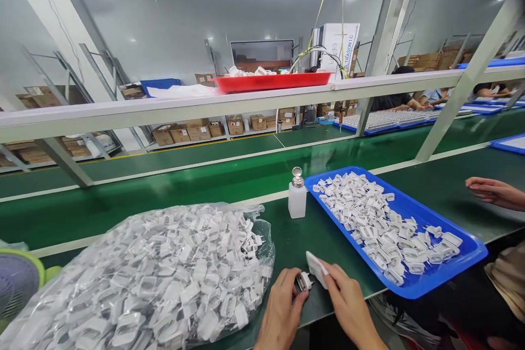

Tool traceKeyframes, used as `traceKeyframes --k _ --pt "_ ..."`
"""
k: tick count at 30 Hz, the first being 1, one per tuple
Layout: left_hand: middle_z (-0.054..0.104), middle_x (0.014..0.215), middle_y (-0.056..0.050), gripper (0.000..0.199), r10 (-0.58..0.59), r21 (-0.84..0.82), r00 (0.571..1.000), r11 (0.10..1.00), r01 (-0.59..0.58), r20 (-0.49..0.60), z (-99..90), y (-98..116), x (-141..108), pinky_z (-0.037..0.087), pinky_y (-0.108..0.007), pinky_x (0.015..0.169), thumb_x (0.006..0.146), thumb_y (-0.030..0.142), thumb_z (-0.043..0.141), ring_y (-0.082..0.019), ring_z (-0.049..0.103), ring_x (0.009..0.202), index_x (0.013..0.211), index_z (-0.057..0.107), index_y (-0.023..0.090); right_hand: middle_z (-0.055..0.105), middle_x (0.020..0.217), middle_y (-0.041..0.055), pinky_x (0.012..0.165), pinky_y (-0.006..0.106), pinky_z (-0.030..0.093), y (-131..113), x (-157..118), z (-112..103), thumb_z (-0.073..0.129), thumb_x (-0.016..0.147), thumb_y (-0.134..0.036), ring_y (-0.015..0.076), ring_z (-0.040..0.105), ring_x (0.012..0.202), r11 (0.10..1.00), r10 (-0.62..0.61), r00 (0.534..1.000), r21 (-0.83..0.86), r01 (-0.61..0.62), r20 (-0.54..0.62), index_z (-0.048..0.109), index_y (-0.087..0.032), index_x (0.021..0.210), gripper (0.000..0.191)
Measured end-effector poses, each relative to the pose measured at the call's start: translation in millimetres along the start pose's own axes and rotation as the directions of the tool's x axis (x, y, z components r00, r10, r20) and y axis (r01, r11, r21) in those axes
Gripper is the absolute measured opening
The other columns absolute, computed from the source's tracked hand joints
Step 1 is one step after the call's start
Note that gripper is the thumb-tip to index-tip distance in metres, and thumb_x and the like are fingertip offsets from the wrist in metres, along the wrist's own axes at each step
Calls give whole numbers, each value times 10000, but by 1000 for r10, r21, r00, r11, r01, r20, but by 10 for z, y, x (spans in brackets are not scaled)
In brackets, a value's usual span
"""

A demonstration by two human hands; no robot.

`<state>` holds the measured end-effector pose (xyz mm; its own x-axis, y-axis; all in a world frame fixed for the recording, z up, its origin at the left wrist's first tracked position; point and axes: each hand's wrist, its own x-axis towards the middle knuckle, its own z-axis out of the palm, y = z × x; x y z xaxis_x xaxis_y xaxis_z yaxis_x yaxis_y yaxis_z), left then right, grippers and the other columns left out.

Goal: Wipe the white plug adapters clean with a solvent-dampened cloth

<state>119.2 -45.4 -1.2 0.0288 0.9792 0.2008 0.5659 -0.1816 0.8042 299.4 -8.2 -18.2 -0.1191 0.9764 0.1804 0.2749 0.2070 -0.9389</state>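
Near the front edge of the green bench, my left hand [282, 306] pinches a small white plug housing [304, 281] between thumb and fingers. My right hand [348, 301], just beside it, grips a flat white folded pad [315, 269], perhaps cloth or paper. The pad's edge is close to the housing; whether they touch I cannot tell. To the left lies a large clear plastic bag [164, 273] heaped with similar white housings. A blue tray [447, 279] on the right holds many more. Behind my hands stands a white pump bottle [297, 199] with a metal top.
A co-worker's hand [496, 192] is over the bench at the right. A green fan [20, 273] is at the left edge. Above the bench runs a shelf rail [172, 112] carrying a red tray [270, 83]. Other people work at trays farther back.
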Motion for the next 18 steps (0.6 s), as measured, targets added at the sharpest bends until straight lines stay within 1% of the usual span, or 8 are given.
traceKeyframes --k 2,4,6,8,11,14,16,18 --pt "715 1024 -84 375 -31 -187 999 982 27 -19 -18 3 -15 572 -333 750 858 146 648 -194 667 792 1225 695 204 745 1173 152 955 376 540 17 -64 -55 542 955 -562 307 683 1107 992 113 986 73 -104 -126 741 -176 1256 528" --pt "746 1038 -101 362 -85 -411 996 909 65 -31 -10 20 -44 604 -312 737 818 210 716 -210 711 835 1180 736 191 749 1194 176 979 411 543 0 -158 -35 549 930 -629 331 687 1126 976 189 964 147 -162 -187 744 -135 1241 615" --pt "781 987 -108 369 -155 -596 987 797 95 -51 11 59 -89 628 -296 724 745 286 806 -229 744 840 1095 781 172 771 1145 168 950 405 565 -70 -260 71 630 876 -651 329 712 1081 938 249 955 287 -196 -163 764 -140 1205 622" --pt "807 934 -105 416 -220 -699 972 708 97 -88 12 119 -141 643 -297 730 663 361 880 -233 761 791 1020 808 162 792 1075 152 892 378 590 -189 -349 240 762 781 -631 319 736 1013 821 327 940 522 -232 -96 801 -167 1129 582" --pt "817 830 -89 382 -292 -736 947 669 104 -131 -50 217 -209 653 -305 730 583 426 931 -242 770 723 837 822 163 806 986 132 754 330 605 -399 -439 513 876 692 -557 275 755 848 569 415 909 788 -235 -29 829 -189 1041 509" --pt "804 731 -70 322 -310 -709 932 700 88 -190 -131 282 -253 647 -291 680 554 406 948 -238 762 653 741 817 179 808 923 102 578 254 549 -546 -495 678 912 684 -462 197 713 661 458 450 893 865 -205 -27 838 -203 997 413" --pt "801 713 -69 307 -310 -687 921 724 66 -238 -155 308 -268 640 -287 647 545 387 952 -234 752 620 740 822 189 804 872 87 532 244 520 -582 -541 701 924 670 -451 176 677 595 443 458 888 874 -198 -31 841 -209 981 403" --pt "804 717 -75 320 -350 -701 901 709 75 -257 -156 334 -266 634 -286 641 522 385 962 -229 747 613 726 816 186 776 742 69 508 256 513 -586 -615 673 895 695 -501 179 645 536 518 459 886 829 -212 -61 837 -196 1003 438"
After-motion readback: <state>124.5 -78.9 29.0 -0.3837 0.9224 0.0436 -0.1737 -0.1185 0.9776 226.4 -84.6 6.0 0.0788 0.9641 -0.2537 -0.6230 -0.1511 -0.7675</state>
